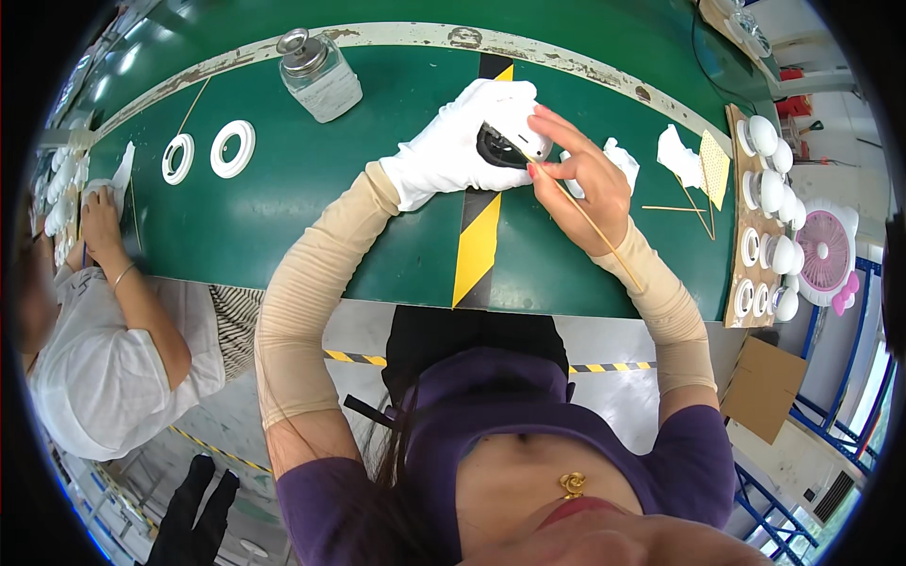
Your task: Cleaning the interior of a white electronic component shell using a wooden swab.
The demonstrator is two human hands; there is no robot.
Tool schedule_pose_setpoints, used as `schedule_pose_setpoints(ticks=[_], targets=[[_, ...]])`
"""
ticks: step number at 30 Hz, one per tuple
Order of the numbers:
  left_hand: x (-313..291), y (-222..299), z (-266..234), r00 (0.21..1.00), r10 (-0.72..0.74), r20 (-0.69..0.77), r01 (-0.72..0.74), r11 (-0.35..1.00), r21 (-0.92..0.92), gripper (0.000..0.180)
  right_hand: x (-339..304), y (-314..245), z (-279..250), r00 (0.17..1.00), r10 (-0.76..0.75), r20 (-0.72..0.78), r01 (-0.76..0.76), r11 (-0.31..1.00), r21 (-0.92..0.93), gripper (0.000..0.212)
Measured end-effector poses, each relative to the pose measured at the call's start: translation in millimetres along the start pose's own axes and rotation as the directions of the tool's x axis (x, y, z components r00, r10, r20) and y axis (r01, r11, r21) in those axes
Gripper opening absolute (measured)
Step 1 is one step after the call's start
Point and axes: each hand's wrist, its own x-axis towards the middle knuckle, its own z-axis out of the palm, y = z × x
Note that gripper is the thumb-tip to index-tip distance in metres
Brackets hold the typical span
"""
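Observation:
My left hand, in a white glove, is closed around a rounded white device with a black face, held above the table. My bare right hand pinches a thin wooden stick between thumb and fingers. The stick's upper tip reaches the edge of the black face, and its other end slants back over my right forearm. Some right fingers rest against the device's white shell. Crumpled white cloth lies just beyond my right hand.
Two white rings and a glass bottle with a metal top stand left. On the right lie loose sticks, a white cloth, a yellow pad and a cardboard tray of white devices. A co-worker sits at left.

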Motion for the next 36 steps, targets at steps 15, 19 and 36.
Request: schedule_pose_setpoints(ticks=[15,19,36], targets=[[-1,-3,2,1.000,-0.015,-0.005,0.014,0.998,-0.068,0.080,-1,17,6,0.994,-0.104,-0.016,0.105,0.992,0.070,0.021],[1,-1,2,1.000,-0.017,-0.018,0.016,0.999,-0.044,0.079,-10,19,1,0.996,-0.077,-0.035,0.080,0.993,0.085,0.021],[0,-4,3,1.000,0.005,-0.010,-0.006,1.000,-0.021,0.081,0,16,2,0.997,-0.076,-0.021,0.078,0.993,0.085,0.020]])
